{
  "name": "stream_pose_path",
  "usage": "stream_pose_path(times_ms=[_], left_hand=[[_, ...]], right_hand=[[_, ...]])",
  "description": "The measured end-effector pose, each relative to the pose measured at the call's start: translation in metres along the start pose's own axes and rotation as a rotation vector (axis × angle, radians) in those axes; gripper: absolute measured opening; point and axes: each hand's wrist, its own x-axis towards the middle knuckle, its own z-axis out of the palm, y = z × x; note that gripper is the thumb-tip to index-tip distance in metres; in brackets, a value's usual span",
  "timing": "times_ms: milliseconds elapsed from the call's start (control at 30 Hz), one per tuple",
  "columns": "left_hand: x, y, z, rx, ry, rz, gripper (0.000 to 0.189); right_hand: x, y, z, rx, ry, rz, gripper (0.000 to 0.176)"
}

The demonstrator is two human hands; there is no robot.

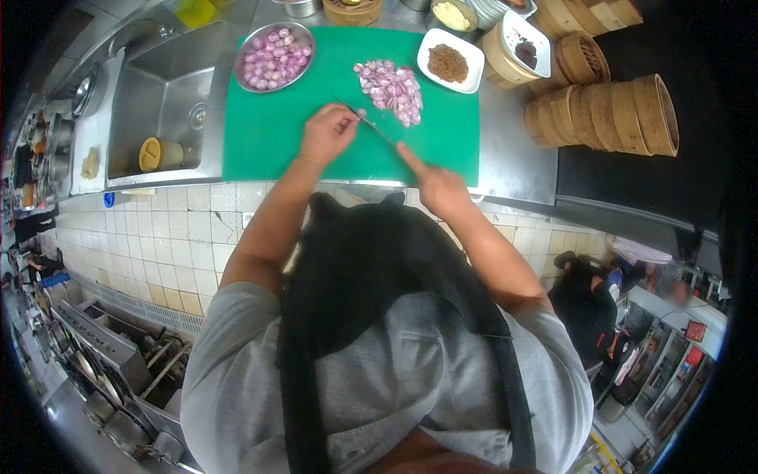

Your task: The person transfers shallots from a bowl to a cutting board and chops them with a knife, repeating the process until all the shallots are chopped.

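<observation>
My right hand point(440, 188) is wrapped round the handle of a knife point(379, 133), its index finger stretched along toward the blade. The blade slants up and left across the green cutting board point(268, 150). My left hand point(328, 133) is closed at the blade's far end, fingertips pinched on a small shallot point(361, 113), mostly hidden by fingers and blade. Just beyond the knife lies a pile of cut shallots point(391, 91). A metal bowl point(239, 73) of whole peeled shallots stands at the board's far left corner. A white dish point(478, 59) with brown crumbly food sits at the far right.
A steel sink point(150, 91) with a yellow-lidded container point(150, 155) is on the left. Bamboo steamers point(608, 117) lie stacked on the right, near a white dish point(513, 31) with dark pieces. Another person point(584, 304) is behind on the right.
</observation>
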Motion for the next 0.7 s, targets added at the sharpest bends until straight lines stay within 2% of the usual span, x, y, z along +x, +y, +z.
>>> stream_pose_path(times_ms=[167,367,567,700], left_hand=[[-0.001,-0.007,0.003,0.02,0.014,0.014,0.009],[-0.002,-0.006,0.001,0.009,0.021,0.034,0.008],[-0.002,-0.009,0.002,-0.002,0.03,0.025,0.008],[-0.001,-0.007,0.003,-0.01,0.03,0.037,0.009]], right_hand=[[-0.004,-0.014,-0.025,0.003,-0.033,0.033,0.079],[0.004,-0.002,0.002,0.037,-0.007,0.003,0.08],[-0.004,-0.013,-0.02,0.005,-0.006,-0.013,0.082],[0.006,-0.006,0.002,0.057,-0.117,0.07,0.081]])
